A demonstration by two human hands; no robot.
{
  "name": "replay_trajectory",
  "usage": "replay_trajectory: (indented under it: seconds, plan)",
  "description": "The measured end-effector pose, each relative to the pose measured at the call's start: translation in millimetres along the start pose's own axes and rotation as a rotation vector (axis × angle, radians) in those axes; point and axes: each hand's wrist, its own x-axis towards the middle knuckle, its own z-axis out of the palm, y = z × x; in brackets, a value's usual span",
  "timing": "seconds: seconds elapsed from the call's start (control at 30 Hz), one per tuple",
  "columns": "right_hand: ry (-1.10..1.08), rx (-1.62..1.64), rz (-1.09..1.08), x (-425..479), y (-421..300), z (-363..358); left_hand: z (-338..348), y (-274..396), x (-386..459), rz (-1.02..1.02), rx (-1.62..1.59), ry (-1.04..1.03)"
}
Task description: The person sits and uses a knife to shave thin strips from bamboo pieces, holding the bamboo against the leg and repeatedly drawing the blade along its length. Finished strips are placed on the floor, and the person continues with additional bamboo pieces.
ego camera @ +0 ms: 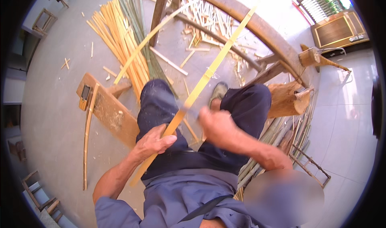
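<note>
A long yellow bamboo strip (208, 74) runs slantwise across my lap, its far end over a wooden bench (262, 26). My left hand (155, 140) is closed around the strip's near part, thumb on top. My right hand (218, 128), blurred, is shut on the handle of a knife (190, 108), whose smeared blade lies against the strip a little beyond my left hand. Fine whitish fibres stick out at a node farther along the strip. The knife's handle is mostly hidden by my fingers.
Bundled bamboo strips (120, 35) lie on the floor ahead, beside a pile of offcuts (208, 20). At left stands a plank bench (117, 115) bearing shavings and a small device (85, 92). A log (289, 102) and bamboo poles (271, 134) lie at right.
</note>
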Motion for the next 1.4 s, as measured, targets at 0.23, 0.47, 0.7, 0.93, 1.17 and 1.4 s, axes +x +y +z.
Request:
replay_trajectory:
  seconds: [0.23,0.47,0.7,0.93,1.17,1.4]
  plan:
    - [0.419,-0.107,0.303,47,112,-68,-20,-40,-49,-0.115,0.005,-0.018]
    - [-0.024,-0.065,0.021,6,8,-40,2,15,53,0.128,-0.05,-0.048]
    - [0.344,-0.013,0.293,32,108,-60,-4,-12,-1,0.053,0.13,0.092]
    - [0.349,-0.14,0.365,45,131,-86,-12,-18,15,0.105,-0.015,-0.07]
    - [0.016,0.02,0.16,30,65,-61,10,44,120,0.23,-0.041,-0.023]
    - [0.33,0.071,0.502,30,192,-122,5,17,42,0.211,0.152,0.057]
